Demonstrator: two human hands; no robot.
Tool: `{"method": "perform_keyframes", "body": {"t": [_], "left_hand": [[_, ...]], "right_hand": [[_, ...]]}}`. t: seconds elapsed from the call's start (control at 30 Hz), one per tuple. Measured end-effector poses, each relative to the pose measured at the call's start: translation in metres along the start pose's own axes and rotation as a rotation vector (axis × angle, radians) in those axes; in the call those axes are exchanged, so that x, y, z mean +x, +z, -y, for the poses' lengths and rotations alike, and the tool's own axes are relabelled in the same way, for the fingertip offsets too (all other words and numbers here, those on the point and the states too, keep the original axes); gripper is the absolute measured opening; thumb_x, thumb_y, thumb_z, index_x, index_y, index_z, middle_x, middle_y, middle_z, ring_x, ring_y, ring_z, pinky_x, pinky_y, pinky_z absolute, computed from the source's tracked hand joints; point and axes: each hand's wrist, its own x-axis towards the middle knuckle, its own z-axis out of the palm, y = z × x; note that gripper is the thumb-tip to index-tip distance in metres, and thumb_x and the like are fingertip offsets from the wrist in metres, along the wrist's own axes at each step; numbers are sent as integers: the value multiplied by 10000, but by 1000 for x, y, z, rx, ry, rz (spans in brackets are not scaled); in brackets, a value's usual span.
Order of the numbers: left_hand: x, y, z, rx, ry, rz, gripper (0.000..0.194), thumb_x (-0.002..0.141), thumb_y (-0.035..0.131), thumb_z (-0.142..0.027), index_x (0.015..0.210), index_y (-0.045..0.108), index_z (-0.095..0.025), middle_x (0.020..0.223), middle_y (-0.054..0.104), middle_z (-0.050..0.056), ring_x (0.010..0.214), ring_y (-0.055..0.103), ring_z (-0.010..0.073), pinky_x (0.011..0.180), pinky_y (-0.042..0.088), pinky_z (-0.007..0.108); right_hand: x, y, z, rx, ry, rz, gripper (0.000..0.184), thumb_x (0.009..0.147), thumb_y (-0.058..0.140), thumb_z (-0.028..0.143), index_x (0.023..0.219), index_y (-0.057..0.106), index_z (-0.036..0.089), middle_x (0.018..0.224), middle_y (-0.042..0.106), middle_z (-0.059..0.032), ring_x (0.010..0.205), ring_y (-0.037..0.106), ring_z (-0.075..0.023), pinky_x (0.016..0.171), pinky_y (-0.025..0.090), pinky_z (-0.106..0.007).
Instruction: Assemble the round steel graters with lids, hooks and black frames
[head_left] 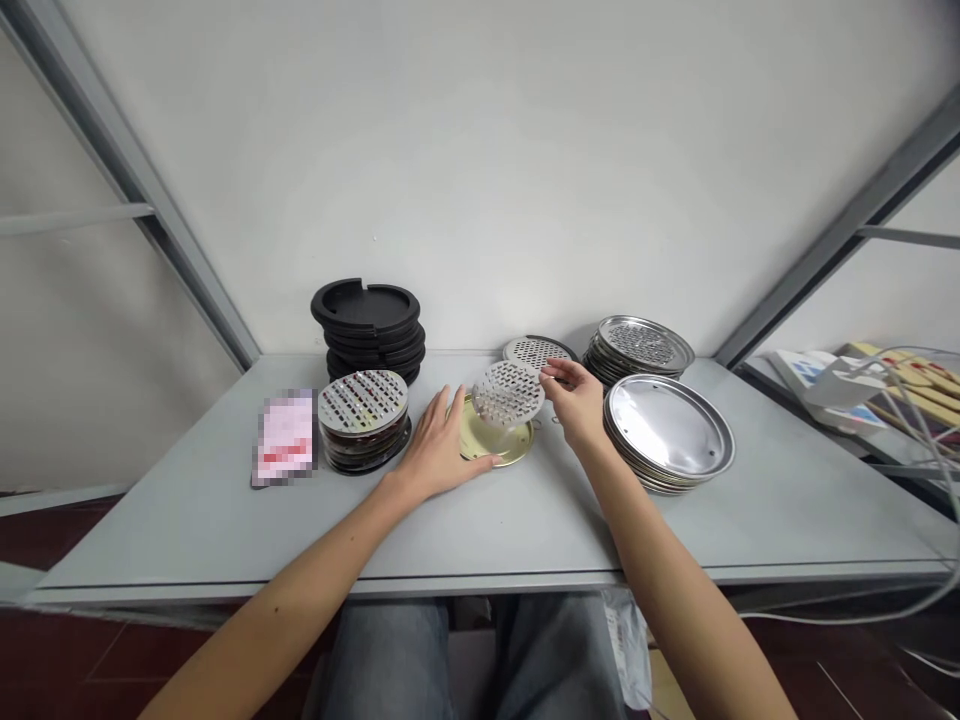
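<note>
Perforated disc (508,393) tilts over the gold dish (480,443), its edge pinched by the right hand (579,405)! At the dish's left, the left hand (435,445) spreads thumb and fingers apart.

A gray table (495,530) stands by a white wall (487,150), with gray poles (198,270) (one each side) and dark red floor tiles (52,655).
</note>
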Motion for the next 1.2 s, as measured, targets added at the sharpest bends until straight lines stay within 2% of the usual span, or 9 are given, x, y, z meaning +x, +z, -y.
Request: {"method": "perform_keyframes", "body": {"t": [0.1, 0.2, 0.33, 0.43, 0.67, 0.8, 0.97, 1.07, 1.2], "left_hand": [[2, -7, -13, 4, 68, -146, 990, 735, 657, -583, 1487, 140, -198, 1568, 143, 154, 1452, 148, 301, 1154, 220, 451], [8, -16, -32, 21, 18, -253, 949, 746, 655, -550, 1476, 158, -203, 1552, 180, 150, 1452, 131, 317, 1160, 202, 476], [21, -25, -50, 26, -66, -156, 1112, 664, 697, -619, 1482, 98, -162, 1533, 208, 193, 1435, 128, 397, 1140, 178, 544], [28, -30, -56, 62, -60, -94, 1191, 598, 723, -647, 1483, 99, -152, 1478, 294, 212, 1388, 241, 412, 1113, 223, 535], [24, -36, -64, 212, -6, -180, 1095, 612, 735, -487, 1475, 140, -170, 1503, 211, 199, 1367, 231, 425, 1095, 249, 512], [13, -64, -53, 287, 21, -179, 1083, 620, 727, -505, 1477, 159, -165, 1487, 231, 208, 1334, 284, 438, 1071, 291, 524], [-7, -126, -21, 369, -118, -158, 1117, 668, 636, -659, 1510, 69, -194, 1483, 261, 185, 1277, 415, 413, 989, 403, 486], [-11, -151, 0, 436, -262, -33, 1114, 670, 569, -741, 1515, 88, -198, 1418, 400, 184, 1207, 498, 403, 913, 445, 454], [-4, -161, 24, 468, -340, 112, 1121, 610, 534, -818, 1454, 293, -120, 1364, 486, 207, 1186, 519, 397, 906, 440, 417]], "right_hand": [[-5, 1, 8, 19, -52, -19, 447, 698, 666, 387, 1058, 625, 127, 971, 676, -101, 646, 597, -128, 651, 522, -295], [-14, 6, 16, 40, -90, 19, 396, 720, 648, 394, 1029, 616, 149, 1000, 668, -91, 641, 597, -123, 632, 515, -279], [-25, 13, 21, 147, -122, 88, 309, 736, 649, 376, 958, 592, 168, 970, 671, -73, 655, 619, -128, 615, 509, -262], [-29, 15, 24, 196, -115, 130, 297, 744, 653, 376, 954, 583, 178, 912, 677, -58, 670, 638, -141, 632, 523, -274], [-34, 13, 32, 305, -102, 179, 327, 723, 699, 386, 955, 586, 186, 950, 662, -55, 730, 661, -155, 678, 561, -303], [-28, 12, 26, 330, -63, 189, 404, 717, 711, 428, 1022, 604, 186, 988, 643, -65, 780, 667, -177, 610, 569, -297], [-20, 14, 14, 194, 27, 112, 359, 713, 691, 447, 914, 651, 152, 920, 671, -90, 759, 658, -199, 549, 538, -279], [-20, 16, 9, 157, 19, 115, 327, 733, 658, 418, 924, 654, 153, 898, 677, -90, 751, 655, -205, 555, 523, -287], [-20, 17, 3, 68, -27, 150, 263, 755, 608, 370, 898, 669, 158, 891, 685, -89, 763, 655, -219, 616, 527, -322]]}}
